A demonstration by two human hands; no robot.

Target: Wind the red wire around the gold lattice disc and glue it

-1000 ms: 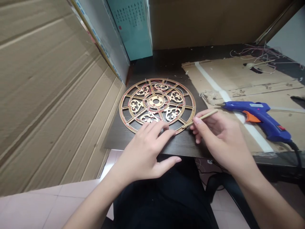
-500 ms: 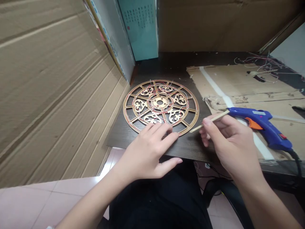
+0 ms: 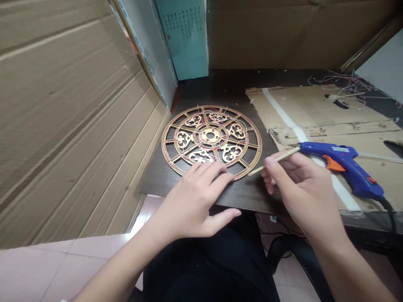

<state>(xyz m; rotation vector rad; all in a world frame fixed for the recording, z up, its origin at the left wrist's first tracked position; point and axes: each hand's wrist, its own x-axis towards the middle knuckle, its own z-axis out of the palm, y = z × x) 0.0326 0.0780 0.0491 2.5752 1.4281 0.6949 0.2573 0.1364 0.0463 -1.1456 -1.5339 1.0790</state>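
Observation:
A round openwork wheel (image 3: 258, 147), gold-coloured with scroll cut-outs, lies flat on the dark table. Thin red and white wires run over its rings and spokes. My left hand (image 3: 198, 197) rests on the near rim, palm down, with its thumb stretched away from the fingers; it covers part of that edge. Between the thumb and fingers of my right hand (image 3: 310, 188) is a thin, pale wooden stick (image 3: 285, 154), tilted with its lower end close to the wheel's right near rim. Whether that end touches the rim I cannot tell.
A blue hot glue gun (image 3: 354, 167) with an orange trigger lies on a cardboard sheet (image 3: 283, 98) at the right, its cord running off the near edge. Loose wires (image 3: 352, 86) are heaped behind. A tall cardboard wall (image 3: 78, 126) borders the left; a turquoise box (image 3: 187, 50) stands at the back.
The stick's lower end has come very slightly left, nearer the wheel's rim. My left hand and the wheel stay in place; the whole view has shifted a little.

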